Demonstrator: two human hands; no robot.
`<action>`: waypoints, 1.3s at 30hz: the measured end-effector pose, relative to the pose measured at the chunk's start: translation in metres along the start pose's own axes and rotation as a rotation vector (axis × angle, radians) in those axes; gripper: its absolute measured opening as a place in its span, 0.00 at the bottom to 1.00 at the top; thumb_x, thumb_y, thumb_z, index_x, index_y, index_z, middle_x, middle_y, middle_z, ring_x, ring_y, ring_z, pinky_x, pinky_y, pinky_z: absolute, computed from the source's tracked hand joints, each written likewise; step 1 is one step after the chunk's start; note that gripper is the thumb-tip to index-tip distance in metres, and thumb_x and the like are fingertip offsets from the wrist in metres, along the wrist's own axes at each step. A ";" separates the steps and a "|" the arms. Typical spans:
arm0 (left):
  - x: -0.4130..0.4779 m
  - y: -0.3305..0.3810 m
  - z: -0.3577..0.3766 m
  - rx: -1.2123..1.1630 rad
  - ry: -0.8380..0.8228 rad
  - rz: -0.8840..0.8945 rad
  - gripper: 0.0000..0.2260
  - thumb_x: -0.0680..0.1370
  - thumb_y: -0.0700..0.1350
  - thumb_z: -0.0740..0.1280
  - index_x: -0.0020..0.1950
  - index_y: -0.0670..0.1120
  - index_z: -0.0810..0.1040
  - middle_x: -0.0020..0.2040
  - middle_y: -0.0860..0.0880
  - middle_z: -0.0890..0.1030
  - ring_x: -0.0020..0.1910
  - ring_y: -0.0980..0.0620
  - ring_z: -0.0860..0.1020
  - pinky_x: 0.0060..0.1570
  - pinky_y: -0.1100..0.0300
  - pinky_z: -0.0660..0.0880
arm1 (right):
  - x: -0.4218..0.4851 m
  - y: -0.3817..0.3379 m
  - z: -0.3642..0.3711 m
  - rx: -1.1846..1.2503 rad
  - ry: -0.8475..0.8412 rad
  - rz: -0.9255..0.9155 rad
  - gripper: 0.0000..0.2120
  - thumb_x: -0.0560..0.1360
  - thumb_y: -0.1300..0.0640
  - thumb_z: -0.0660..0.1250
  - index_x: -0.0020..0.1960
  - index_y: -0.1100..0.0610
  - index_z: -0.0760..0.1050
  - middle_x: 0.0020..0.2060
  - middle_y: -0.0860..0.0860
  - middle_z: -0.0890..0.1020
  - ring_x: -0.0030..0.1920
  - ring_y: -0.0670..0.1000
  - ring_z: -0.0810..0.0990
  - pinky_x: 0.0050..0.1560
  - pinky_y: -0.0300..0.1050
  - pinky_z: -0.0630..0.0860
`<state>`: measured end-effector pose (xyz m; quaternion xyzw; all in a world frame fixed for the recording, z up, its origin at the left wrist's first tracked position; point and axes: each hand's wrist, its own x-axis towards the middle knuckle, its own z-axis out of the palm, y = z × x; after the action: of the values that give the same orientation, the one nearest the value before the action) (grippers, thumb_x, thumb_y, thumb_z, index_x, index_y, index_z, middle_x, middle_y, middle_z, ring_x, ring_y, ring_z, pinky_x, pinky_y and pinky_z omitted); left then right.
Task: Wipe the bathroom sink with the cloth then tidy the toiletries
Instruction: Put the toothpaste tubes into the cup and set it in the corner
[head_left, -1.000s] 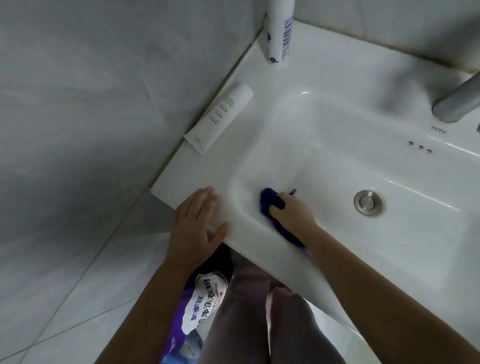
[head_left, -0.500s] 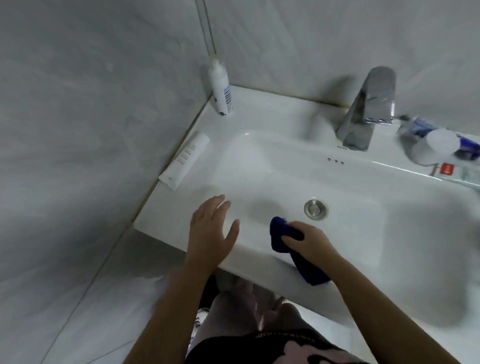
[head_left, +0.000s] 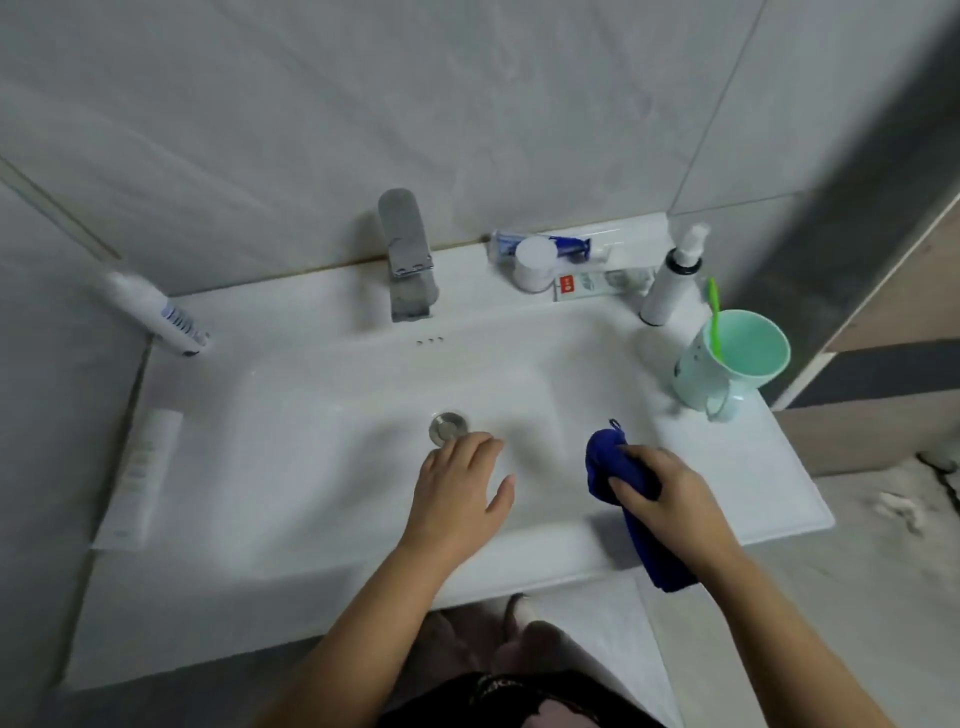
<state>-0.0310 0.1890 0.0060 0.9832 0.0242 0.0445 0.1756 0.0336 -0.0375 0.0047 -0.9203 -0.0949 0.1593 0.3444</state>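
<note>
Blue cloth (head_left: 605, 460) bunched in my right hand (head_left: 670, 501), against the right slope of the sink (head_left: 753, 467).
Fingers curl tight round it, tail trailing back over the front rim toward me. Basin floor lies to its left, where my left hand (head_left: 457, 493) hovers by the drain (head_left: 448, 427), fingers loosely spread, holding nothing.

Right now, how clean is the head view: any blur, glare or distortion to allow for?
Head view: motion blur smears the white tube on the sink rim; wide-angle bend curves the sink's edges; light is dim and flat, no hard glare; the blue cloth in the right hand reads fairly sharp.
</note>
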 end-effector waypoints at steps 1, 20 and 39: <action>0.005 0.009 0.004 -0.008 -0.016 0.035 0.18 0.72 0.53 0.57 0.53 0.45 0.79 0.51 0.50 0.80 0.48 0.49 0.79 0.46 0.56 0.76 | -0.004 0.010 -0.010 -0.022 0.042 0.005 0.17 0.72 0.56 0.68 0.60 0.52 0.74 0.49 0.49 0.77 0.45 0.52 0.76 0.45 0.43 0.69; 0.052 0.081 0.026 -0.167 -0.101 0.176 0.18 0.73 0.52 0.60 0.57 0.43 0.77 0.55 0.48 0.79 0.53 0.47 0.78 0.52 0.56 0.73 | 0.004 0.079 -0.056 -0.269 0.066 -0.086 0.22 0.66 0.48 0.71 0.59 0.51 0.78 0.45 0.55 0.77 0.47 0.58 0.76 0.46 0.50 0.73; 0.124 0.191 0.075 -0.719 -0.211 -0.265 0.07 0.71 0.46 0.71 0.48 0.47 0.79 0.47 0.50 0.82 0.47 0.51 0.79 0.48 0.57 0.76 | 0.002 0.071 -0.096 -0.164 0.686 0.214 0.19 0.70 0.62 0.71 0.60 0.60 0.76 0.51 0.59 0.79 0.50 0.60 0.77 0.48 0.51 0.75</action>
<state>0.1053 -0.0074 0.0121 0.8464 0.1155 -0.0740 0.5145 0.0744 -0.1474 0.0252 -0.9495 0.1104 -0.1316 0.2625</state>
